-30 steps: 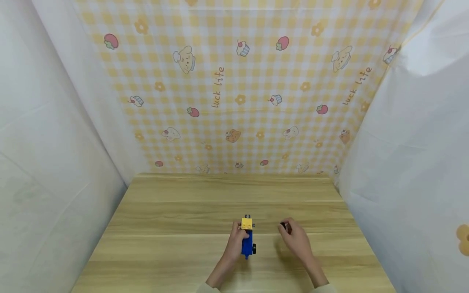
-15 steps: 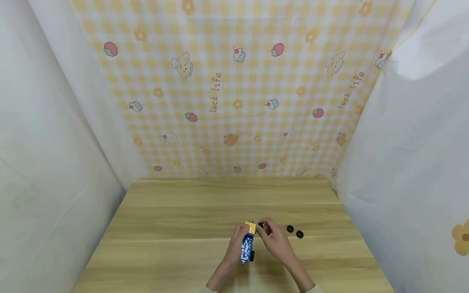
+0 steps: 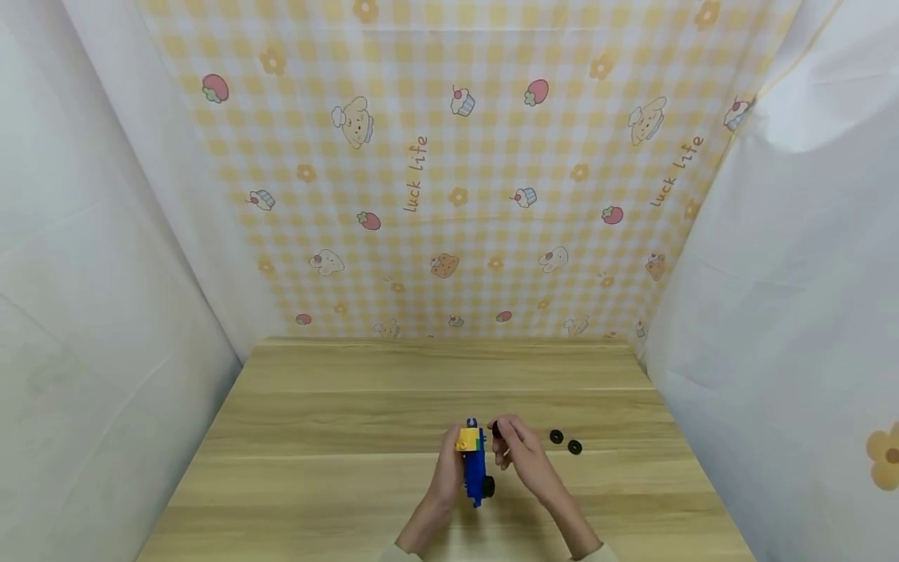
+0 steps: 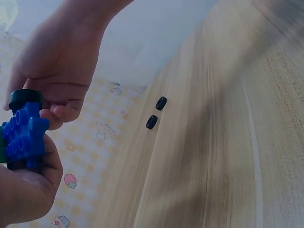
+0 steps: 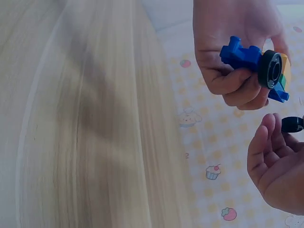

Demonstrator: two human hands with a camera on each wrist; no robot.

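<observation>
My left hand (image 3: 445,472) grips a toy car (image 3: 474,470) made of blue building-block parts, with a yellow block (image 3: 467,439) and a bit of green at its far end. A black wheel (image 3: 488,486) is mounted on the car's right side at the near end; it shows face-on in the right wrist view. Just right of the car's far end, my right hand (image 3: 531,462) pinches another black wheel (image 5: 292,124) between thumb and finger. A small gap separates this wheel from the car in the right wrist view. The left fingers hide the car's left side.
Two loose black wheels, a nearer one (image 3: 574,446) and a farther one (image 3: 556,436), lie on the wooden table (image 3: 316,437) right of my right hand. A yellow checked cloth (image 3: 456,234) hangs behind the table, with white sheets on both sides.
My right hand has carried its wheel left from the table to the car, uncovering the two loose wheels. My left hand has tilted the car and turned it back.
</observation>
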